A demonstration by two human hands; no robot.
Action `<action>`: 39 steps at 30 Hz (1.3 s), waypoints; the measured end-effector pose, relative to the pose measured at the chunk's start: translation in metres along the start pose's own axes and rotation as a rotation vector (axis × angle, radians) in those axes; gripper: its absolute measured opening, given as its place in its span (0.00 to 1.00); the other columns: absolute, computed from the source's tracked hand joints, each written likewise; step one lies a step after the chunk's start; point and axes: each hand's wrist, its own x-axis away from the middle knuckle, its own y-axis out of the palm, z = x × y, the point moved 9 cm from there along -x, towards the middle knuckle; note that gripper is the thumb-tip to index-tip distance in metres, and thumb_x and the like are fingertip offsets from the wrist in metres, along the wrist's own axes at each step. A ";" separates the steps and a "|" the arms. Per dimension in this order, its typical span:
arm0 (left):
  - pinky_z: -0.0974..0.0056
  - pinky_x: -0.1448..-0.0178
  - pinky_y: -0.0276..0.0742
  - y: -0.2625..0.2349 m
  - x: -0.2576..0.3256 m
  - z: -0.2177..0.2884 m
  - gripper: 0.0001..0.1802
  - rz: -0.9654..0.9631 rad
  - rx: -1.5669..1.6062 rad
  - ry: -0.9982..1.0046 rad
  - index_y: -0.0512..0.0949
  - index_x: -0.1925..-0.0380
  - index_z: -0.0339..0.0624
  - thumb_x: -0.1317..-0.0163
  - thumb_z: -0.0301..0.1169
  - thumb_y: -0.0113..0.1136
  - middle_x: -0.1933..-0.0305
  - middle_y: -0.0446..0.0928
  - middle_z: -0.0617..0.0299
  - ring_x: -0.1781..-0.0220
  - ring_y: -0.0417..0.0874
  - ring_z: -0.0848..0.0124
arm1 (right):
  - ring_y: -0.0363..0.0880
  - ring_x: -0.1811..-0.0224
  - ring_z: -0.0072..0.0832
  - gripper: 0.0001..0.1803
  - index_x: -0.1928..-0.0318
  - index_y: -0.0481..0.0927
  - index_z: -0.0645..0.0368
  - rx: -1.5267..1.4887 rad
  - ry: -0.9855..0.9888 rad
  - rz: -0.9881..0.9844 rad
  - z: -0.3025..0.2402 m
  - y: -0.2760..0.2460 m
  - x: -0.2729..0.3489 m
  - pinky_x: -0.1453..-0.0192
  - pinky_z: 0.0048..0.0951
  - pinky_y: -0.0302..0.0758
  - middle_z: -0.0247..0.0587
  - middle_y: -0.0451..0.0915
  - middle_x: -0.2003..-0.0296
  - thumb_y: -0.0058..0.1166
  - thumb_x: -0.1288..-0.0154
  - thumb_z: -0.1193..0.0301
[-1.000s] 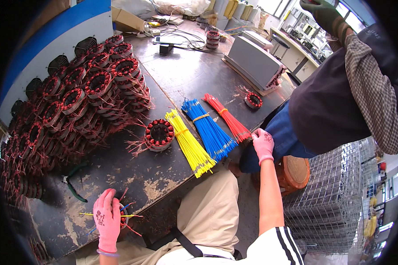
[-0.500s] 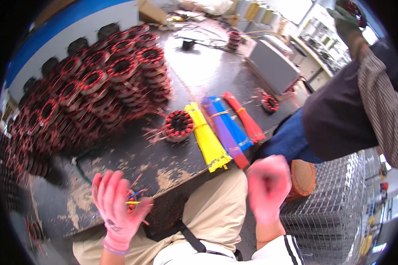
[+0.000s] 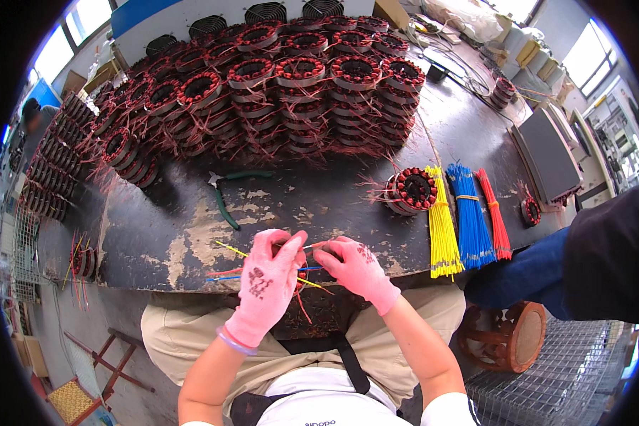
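Both my hands wear pink gloves and meet at the table's front edge. My left hand (image 3: 270, 277) is closed, its fingertips pinched near one end of a short red wire (image 3: 310, 246). The fingers of my right hand (image 3: 355, 268) pinch the same wire from the other side. Beneath them sits a wound motor stator (image 3: 300, 286), mostly hidden by my left hand. Yellow wires (image 3: 232, 248), blue wires (image 3: 224, 279) and red leads stick out around it.
Stacked stators (image 3: 305, 92) fill the table's back. Green-handled cutters (image 3: 227, 192) lie mid-table. To the right are one stator stack (image 3: 412, 190) and yellow (image 3: 444, 227), blue (image 3: 470, 220) and red wire bundles (image 3: 495, 216). A person in dark clothing (image 3: 607, 263) sits close, beside a wooden stool (image 3: 522, 337).
The view has swung left. My right hand has come from beside the wire bundles to my left hand. My left fingers, spread before, are now pinched; both hands hold a red wire.
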 end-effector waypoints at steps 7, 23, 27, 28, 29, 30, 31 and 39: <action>0.58 0.54 0.81 0.028 0.007 -0.022 0.21 -0.004 0.036 -0.108 0.76 0.43 0.39 0.36 0.15 0.58 0.52 0.73 0.50 0.58 0.82 0.56 | 0.84 0.58 0.41 0.13 0.56 0.86 0.63 -0.345 0.142 -0.036 0.002 0.017 -0.010 0.54 0.36 0.79 0.49 0.84 0.61 0.57 0.32 0.67; 0.54 0.58 0.80 0.029 -0.005 -0.022 0.10 -0.291 0.182 -0.085 0.81 0.57 0.41 0.38 0.25 0.67 0.56 0.75 0.53 0.58 0.83 0.52 | 0.83 0.57 0.41 0.09 0.58 0.84 0.58 0.018 -0.276 0.278 -0.038 -0.032 0.021 0.56 0.35 0.79 0.43 0.83 0.59 0.62 0.39 0.79; 0.53 0.54 0.81 0.026 -0.008 -0.012 0.09 -0.303 0.051 -0.077 0.81 0.58 0.42 0.37 0.29 0.66 0.55 0.77 0.55 0.55 0.84 0.53 | 0.85 0.55 0.42 0.09 0.55 0.82 0.61 -0.224 -0.058 0.103 -0.019 -0.021 0.012 0.53 0.35 0.81 0.46 0.85 0.58 0.59 0.35 0.79; 0.53 0.53 0.81 0.026 -0.009 -0.011 0.08 -0.298 0.042 -0.075 0.81 0.59 0.42 0.38 0.29 0.67 0.55 0.77 0.55 0.55 0.84 0.53 | 0.86 0.57 0.42 0.08 0.54 0.81 0.64 -0.198 -0.056 0.093 -0.022 -0.021 0.012 0.53 0.35 0.81 0.48 0.85 0.60 0.58 0.33 0.78; 0.53 0.53 0.81 0.026 -0.009 -0.009 0.08 -0.293 0.032 -0.074 0.81 0.59 0.42 0.38 0.29 0.67 0.55 0.78 0.55 0.54 0.84 0.53 | 0.84 0.58 0.34 0.08 0.53 0.82 0.63 -0.195 -0.051 0.088 -0.023 -0.022 0.011 0.54 0.31 0.80 0.45 0.86 0.61 0.58 0.32 0.78; 0.53 0.52 0.81 0.026 -0.009 -0.008 0.08 -0.289 0.023 -0.072 0.81 0.60 0.42 0.38 0.29 0.67 0.55 0.78 0.54 0.54 0.84 0.53 | 0.82 0.60 0.26 0.08 0.53 0.82 0.63 -0.193 -0.046 0.083 -0.023 -0.023 0.011 0.56 0.28 0.79 0.42 0.86 0.61 0.58 0.31 0.78; 0.53 0.53 0.81 0.026 -0.009 -0.007 0.08 -0.267 0.027 -0.060 0.82 0.60 0.42 0.39 0.29 0.67 0.55 0.78 0.55 0.55 0.84 0.54 | 0.81 0.62 0.18 0.08 0.53 0.83 0.63 -0.191 -0.041 0.079 -0.024 -0.023 0.011 0.57 0.24 0.78 0.39 0.86 0.62 0.58 0.30 0.77; 0.54 0.53 0.80 0.035 -0.002 -0.010 0.10 -0.166 0.055 -0.001 0.82 0.62 0.43 0.44 0.26 0.69 0.57 0.81 0.60 0.56 0.84 0.56 | 0.82 0.62 0.25 0.07 0.57 0.81 0.65 -0.272 0.092 -0.078 -0.009 -0.017 -0.004 0.57 0.28 0.78 0.39 0.85 0.64 0.57 0.32 0.74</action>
